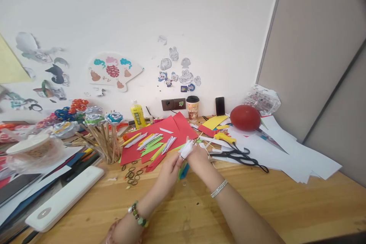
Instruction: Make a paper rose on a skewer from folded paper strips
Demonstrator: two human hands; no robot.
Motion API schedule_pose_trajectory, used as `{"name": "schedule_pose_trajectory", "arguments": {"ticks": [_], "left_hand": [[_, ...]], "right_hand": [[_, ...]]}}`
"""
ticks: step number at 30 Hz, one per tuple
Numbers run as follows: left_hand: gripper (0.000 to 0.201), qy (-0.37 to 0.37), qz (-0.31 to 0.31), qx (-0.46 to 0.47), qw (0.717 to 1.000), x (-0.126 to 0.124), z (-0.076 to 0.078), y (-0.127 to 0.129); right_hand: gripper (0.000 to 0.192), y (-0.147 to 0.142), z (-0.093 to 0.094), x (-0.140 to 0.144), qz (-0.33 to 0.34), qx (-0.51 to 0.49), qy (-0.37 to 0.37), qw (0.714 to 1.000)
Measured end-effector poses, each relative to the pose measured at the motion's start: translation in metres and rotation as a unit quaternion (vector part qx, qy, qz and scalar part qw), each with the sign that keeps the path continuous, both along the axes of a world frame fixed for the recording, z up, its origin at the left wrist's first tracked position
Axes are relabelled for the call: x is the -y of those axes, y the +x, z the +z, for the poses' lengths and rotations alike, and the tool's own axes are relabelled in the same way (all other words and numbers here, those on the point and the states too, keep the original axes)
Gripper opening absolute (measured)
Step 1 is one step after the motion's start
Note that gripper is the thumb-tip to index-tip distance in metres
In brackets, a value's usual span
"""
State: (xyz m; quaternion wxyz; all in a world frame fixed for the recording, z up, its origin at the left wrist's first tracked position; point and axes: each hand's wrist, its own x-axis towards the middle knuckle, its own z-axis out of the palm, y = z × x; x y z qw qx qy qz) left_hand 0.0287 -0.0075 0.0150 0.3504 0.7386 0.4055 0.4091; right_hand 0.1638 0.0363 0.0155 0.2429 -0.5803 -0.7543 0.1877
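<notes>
White paper (186,149) sits, folded, between both hands in the head view, over the table (246,202). The left hand (172,164) pinches it; the right hand (198,159) touches it, grip unclear. Scissors (228,154) lie to the right.

Wears a bead bracelet (136,214) on the left arm (153,196), with round beads in green, brown and shiny white. Has crinkly pink cloth (112,232) nearer the elbow, hard to name. Wears a sparkly silver bracelet (219,188) in thin rows on the right arm (238,213).
</notes>
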Motion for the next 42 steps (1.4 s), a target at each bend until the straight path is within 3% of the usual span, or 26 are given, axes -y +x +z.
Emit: {"name": "schedule_pose_trajectory", "arguments": {"ticks": [3,6,8,11,14,19,23,28,33,36,42], "left_hand": [[0.04,-0.086,-0.019,0.113,0.99,0.005,0.001,0.005],[0.04,-0.177,-0.047,0.274,0.944,0.007,0.009,0.003],[0.037,-0.225,-0.068,0.336,0.912,0.006,0.016,-0.003],[0.033,-0.303,-0.086,0.317,0.895,0.001,0.022,-0.016],[0.034,-0.35,-0.109,0.21,0.907,-0.006,0.024,-0.029],[0.04,-0.361,-0.144,0.063,0.919,-0.011,0.027,-0.042],[0.042,-0.378,-0.184,0.018,0.907,-0.013,0.03,-0.047],[0.042,-0.38,-0.236,0.002,0.894,-0.012,0.028,-0.05],[0.041,-0.374,-0.278,0.012,0.884,-0.009,0.023,-0.047],[0.041,-0.369,-0.281,0.016,0.886,-0.008,0.021,-0.045],[0.042,-0.314,-0.25,-0.039,0.915,-0.002,0.024,-0.039]], "right_hand": [[0.066,-0.007,0.001,0.003,-0.073,-0.028,-0.022,0.997],[0.07,-0.008,0.005,0.011,-0.112,-0.083,0.124,0.983],[0.066,-0.008,0.007,0.016,-0.109,-0.046,0.241,0.963],[0.059,-0.005,0.008,0.019,-0.028,0.066,0.358,0.931],[0.045,0.001,0.008,0.021,0.069,0.134,0.411,0.899],[0.011,0.009,0.016,0.022,0.112,0.164,0.391,0.899],[0.002,0.013,0.026,0.025,0.159,0.124,0.317,0.927],[0.004,0.022,0.029,0.028,0.216,0.013,0.176,0.96],[0.01,0.026,0.023,0.025,0.339,-0.133,0.067,0.929],[0.011,0.02,0.022,0.025,0.339,-0.153,0.062,0.926],[0.013,0.003,0.02,0.035,0.256,-0.003,0.142,0.956]]}}
